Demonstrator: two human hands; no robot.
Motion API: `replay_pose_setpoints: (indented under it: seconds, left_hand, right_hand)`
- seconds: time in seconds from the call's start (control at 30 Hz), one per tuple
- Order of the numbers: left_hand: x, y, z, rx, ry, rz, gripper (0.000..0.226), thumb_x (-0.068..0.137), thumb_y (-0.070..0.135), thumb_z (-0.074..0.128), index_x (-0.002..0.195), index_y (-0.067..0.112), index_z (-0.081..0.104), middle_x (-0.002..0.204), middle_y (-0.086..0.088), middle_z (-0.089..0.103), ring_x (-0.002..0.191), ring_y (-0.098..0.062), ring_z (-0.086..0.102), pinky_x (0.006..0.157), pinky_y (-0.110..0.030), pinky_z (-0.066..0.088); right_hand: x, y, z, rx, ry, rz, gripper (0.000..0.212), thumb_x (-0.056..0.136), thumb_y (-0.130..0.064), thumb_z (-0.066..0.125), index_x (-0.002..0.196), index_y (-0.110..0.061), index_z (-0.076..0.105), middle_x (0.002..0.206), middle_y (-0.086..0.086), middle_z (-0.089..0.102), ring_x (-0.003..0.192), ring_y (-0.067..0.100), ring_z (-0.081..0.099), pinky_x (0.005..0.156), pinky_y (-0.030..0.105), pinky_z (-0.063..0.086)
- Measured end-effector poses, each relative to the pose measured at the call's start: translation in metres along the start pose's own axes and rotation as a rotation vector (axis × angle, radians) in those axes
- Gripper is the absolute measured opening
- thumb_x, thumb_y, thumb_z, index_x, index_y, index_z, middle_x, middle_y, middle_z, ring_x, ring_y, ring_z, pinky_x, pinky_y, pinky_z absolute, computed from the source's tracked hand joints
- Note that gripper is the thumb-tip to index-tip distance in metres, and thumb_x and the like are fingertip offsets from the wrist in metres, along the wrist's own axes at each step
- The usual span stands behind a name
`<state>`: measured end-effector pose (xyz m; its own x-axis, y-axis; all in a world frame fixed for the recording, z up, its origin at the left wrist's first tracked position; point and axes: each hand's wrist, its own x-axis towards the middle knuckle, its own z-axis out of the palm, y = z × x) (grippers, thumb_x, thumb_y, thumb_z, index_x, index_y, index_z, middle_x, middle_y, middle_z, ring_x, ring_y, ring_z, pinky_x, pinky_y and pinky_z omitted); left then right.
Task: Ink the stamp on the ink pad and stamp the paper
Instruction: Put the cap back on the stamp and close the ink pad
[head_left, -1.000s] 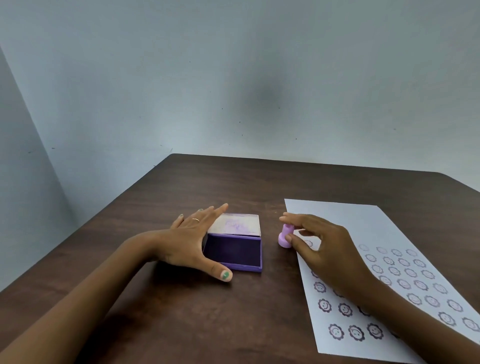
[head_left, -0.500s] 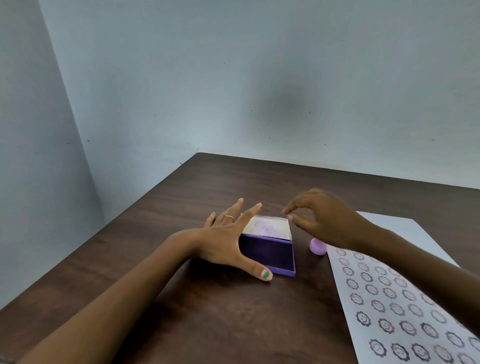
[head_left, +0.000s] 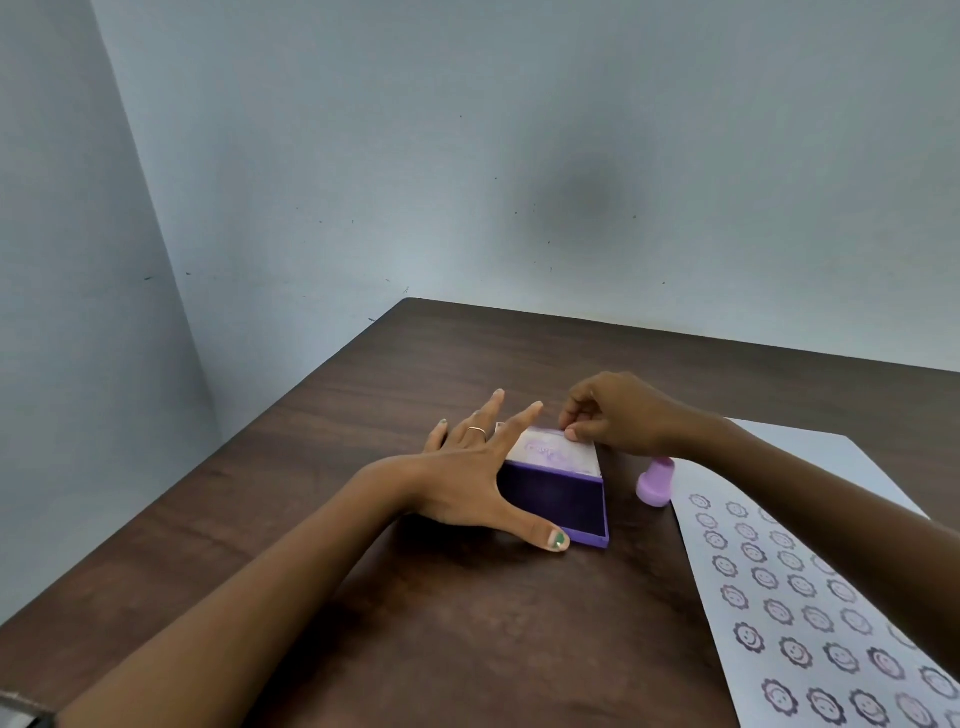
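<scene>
On the table (head_left: 467, 623), my left hand (head_left: 467, 478) lies flat beside the pad (head_left: 558, 493), fingers spread wide: the forefinger runs along the lid's left edge and the thumb reaches along the near edge of the base. A ring (head_left: 476, 430) sits on one finger. My right hand (head_left: 618, 413) is at the far edge of the raised lid (head_left: 550, 451), thumb and forefinger closed on its rim. The lid's pale inner face is smeared with purple, and the dark ink bed lies open below it.

Right of the pad, the stamp (head_left: 655, 480) stands on the table with no hand on it, its top hidden under my right wrist. It sits just beside the left edge of the paper (head_left: 831, 571), which carries rows of purple smiling flower prints; my right forearm crosses over the sheet.
</scene>
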<state>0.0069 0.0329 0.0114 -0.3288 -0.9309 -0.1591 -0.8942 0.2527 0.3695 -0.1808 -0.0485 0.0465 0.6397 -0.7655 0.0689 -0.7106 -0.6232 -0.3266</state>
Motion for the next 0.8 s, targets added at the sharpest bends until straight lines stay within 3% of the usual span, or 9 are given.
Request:
replay_pose_setpoints:
  seconds: [0.57,0.8]
  left_hand:
    - [0.001,0.000,0.000,0.006,-0.027,-0.004,0.115,0.064,0.077,0.060,0.138,0.050,-0.024,0.155,0.001,-0.031,0.143,-0.026,-0.022,0.113,-0.052,-0.016]
    - [-0.001,0.002,0.001,0.004,-0.012,-0.005,0.117,0.064,0.078,0.059,0.139,0.048,-0.025,0.155,0.001,-0.029,0.143,-0.023,-0.021,0.115,-0.050,-0.014]
  right_hand:
    - [0.003,-0.010,0.004,0.070,0.018,0.042,0.002,0.081,-0.010,0.064,0.083,-0.009,0.064,0.079,-0.001,0.060,0.068,0.006,0.052,0.057,0.014,0.039]
    - [0.006,-0.005,0.008,-0.029,0.128,0.081,0.010,0.085,-0.005,0.053,0.078,-0.012,0.051,0.087,0.009,0.062,0.075,0.020,0.052,0.062,0.027,0.039]
